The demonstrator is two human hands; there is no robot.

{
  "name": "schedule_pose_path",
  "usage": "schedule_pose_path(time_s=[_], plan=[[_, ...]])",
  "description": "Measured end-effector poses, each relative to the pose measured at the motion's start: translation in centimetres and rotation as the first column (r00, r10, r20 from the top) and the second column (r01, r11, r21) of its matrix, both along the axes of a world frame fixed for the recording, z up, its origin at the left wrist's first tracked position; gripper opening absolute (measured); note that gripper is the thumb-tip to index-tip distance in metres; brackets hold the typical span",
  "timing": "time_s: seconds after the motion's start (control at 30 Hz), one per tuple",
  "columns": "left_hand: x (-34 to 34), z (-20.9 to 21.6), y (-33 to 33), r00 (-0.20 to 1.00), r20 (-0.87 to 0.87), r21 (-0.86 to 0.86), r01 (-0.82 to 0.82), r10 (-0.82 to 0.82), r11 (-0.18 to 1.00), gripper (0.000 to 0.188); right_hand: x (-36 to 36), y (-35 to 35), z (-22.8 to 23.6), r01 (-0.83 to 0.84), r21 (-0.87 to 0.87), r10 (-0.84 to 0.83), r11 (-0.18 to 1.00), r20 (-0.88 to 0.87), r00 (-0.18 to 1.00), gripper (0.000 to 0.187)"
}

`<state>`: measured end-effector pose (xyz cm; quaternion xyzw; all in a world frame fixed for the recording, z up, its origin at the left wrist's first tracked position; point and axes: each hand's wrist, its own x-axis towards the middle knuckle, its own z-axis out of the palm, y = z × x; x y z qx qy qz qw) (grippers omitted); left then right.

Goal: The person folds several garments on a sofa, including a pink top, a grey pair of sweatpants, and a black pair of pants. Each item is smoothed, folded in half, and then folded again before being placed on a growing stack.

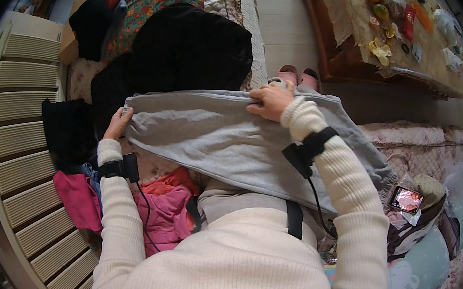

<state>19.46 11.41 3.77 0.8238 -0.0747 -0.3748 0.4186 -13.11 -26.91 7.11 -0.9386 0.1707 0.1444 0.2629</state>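
Observation:
Grey sweatpants point(203, 135) lie stretched from left to right across my lap, with soft wrinkles in the fabric. At their left end my left hand point(118, 123) is closed, thumb on top, pinching the corner. My right hand point(271, 100) is closed on the far edge, near the middle of their length, with the fingers bent over the cloth. The right part of the sweatpants hangs past my right forearm toward the patterned seat. Just beyond their far edge a large black garment point(191, 47) is spread out.
Pink and orange clothes point(168, 209) lie by my left hip, a magenta garment point(80, 200) near the slatted radiator point(25, 102). A phone point(407, 199) rests on things at my right. Far right stands a wooden table point(346, 60) with fruit and bags. Pink slippers point(288, 74) show beyond the sweatpants.

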Motion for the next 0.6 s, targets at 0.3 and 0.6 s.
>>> schedule_pose_path(time_s=[0.3, 0.6], plan=[[0.5, 0.1, -0.9, 0.916, 0.381, -0.167, -0.063, 0.124, 0.984, 0.03, 2.0, -0.1, -0.4, 0.207, 0.016, -0.207, 0.978, 0.038, 0.978, 0.026], [0.0, -2.8, -2.2, 0.793, 0.608, 0.103, -0.124, 0.036, 0.987, 0.051, -15.3, 3.7, 2.3, -0.339, -0.169, 0.351, 0.926, 0.049, 0.935, 0.054]])
